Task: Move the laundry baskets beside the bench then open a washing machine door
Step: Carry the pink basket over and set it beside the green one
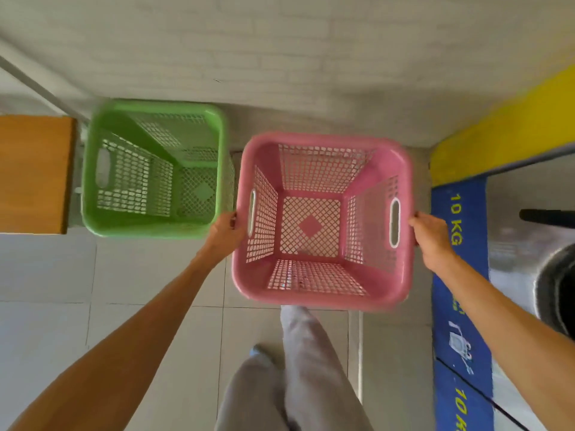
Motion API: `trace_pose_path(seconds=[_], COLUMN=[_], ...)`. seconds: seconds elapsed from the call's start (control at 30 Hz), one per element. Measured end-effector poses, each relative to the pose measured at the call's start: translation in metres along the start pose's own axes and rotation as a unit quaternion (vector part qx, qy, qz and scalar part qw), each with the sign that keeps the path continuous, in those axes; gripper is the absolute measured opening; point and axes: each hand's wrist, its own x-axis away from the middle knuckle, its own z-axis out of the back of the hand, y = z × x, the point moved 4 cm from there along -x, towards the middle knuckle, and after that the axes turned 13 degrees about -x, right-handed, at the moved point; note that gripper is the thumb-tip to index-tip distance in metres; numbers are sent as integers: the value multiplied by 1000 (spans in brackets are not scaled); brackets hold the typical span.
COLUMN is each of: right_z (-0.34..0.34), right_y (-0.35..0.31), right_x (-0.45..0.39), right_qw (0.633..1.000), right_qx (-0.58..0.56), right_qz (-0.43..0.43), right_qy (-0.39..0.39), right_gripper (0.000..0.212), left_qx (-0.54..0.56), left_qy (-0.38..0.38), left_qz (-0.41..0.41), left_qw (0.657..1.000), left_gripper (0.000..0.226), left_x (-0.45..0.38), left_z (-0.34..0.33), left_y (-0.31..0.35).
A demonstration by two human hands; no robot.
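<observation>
The floor (46, 306) is pale smooth tile, and a white brick wall (280, 42) stands at the back. Far left is a flat brown wooden bench (34, 172). Just beside it sits a green basket (93, 213), square, plastic, full of little holes. The left hand (222, 233) is closed on the left rim of a pink basket (323, 293), same shape and holes. The right hand (431, 236) is closed on its right rim. Right of that hand is a blue and yellow washing machine (457, 306); its blurry dark door (553, 287) looks round.
</observation>
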Motion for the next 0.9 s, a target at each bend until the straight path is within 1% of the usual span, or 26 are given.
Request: trace_pose_path(seconds=[0.13,0.27,0.37,0.47,0.57,0.63,0.7,0.73,0.8,0.87,0.9], right_z=[-39,-70,-86,-97,-102,-104,-109,-112,-124,-146,-160], right_y=[4,-2,-9,-17,-21,-23,-27,-32,-48,-64,-72], right_x=[-89,-142,-162,-176,-185,-184,-175,-169,-153,-130,-118], right_qw=[999,998,994,988,982,980,985,991,997,994,992], right_qx=[22,6,-17,-33,-43,-39,-3,25,62,76,85], right_qz=[-19,-50,-71,-100,-128,-130,-103,-70,14,70,84], right_qy=[-12,-44,-76,-112,-132,-147,-138,-112,-46,-29,-32], right_gripper=[20,19,23,38,38,38,37,36,39,50,59], left_qx=[19,18,19,34,47,42,43,47,44,61,69], left_qy=[-21,-53,-65,-82,-103,-132,-148,-141,-99,-54,-35], left_qz=[-9,-5,-3,-17,-36,-59,-77,-80,-75,-52,-47], left_qw=[1000,998,998,996,993,989,985,986,991,995,996], left_gripper=[13,21,26,31,35,42,50,53,59,74,77], left_x=[-87,-140,-161,-180,-192,-193,-189,-186,-179,-169,-164], left_z=[-24,-38,-40,-39,-37,-36,-32,-28,-13,11,26], left_y=[-2,-2,-3,-2,-4,-3,3,6,10,4,-1])
